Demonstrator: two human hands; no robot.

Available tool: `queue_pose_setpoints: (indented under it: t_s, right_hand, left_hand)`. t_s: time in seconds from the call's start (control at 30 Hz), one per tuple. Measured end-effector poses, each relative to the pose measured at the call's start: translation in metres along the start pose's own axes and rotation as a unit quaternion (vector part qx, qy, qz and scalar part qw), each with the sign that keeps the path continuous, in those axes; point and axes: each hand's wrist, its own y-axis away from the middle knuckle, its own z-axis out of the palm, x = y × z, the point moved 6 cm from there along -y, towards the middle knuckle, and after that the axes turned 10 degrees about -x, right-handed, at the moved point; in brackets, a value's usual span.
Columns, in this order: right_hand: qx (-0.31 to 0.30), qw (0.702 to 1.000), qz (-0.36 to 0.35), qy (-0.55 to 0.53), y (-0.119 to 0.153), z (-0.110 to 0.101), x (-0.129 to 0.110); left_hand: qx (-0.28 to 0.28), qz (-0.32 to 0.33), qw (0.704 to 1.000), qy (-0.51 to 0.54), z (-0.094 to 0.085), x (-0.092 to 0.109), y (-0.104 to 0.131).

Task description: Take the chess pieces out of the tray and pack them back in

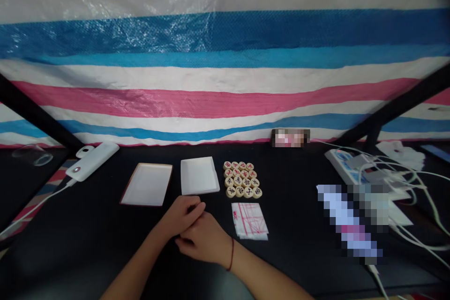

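My left hand point(180, 217) and my right hand point(204, 238) rest together over the black table, one against the other. The fingers of both are curled in, and no object shows in either. A dark red string circles my right wrist. Just beyond the hands lies a shallow white box half point(199, 176), and left of it a box lid point(146, 183) with a white inside and a reddish-brown edge. To the right, round Chinese chess pieces point(242, 179) sit in neat rows, red characters behind, black in front. Nearer is a folded sheet point(250, 221) with red lines.
At the left are a white power bank point(93, 161) with a cable and a clear cup point(32, 155). On the right, a power strip point(342, 164) carries tangled white cables near a blurred-out phone point(348, 220). A striped sheet point(211, 103) hangs behind the table point(295, 243).
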Motion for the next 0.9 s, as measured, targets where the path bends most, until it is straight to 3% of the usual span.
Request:
queue_pose_setpoints:
  t_s: [0.9]
  right_hand:
    - [0.024, 1.000, 0.001, -0.010, -0.0008, -0.0027, 0.0004]
  left_hand:
    - [0.000, -0.025, 1.000, 0.001, -0.0009, 0.0018, 0.0011]
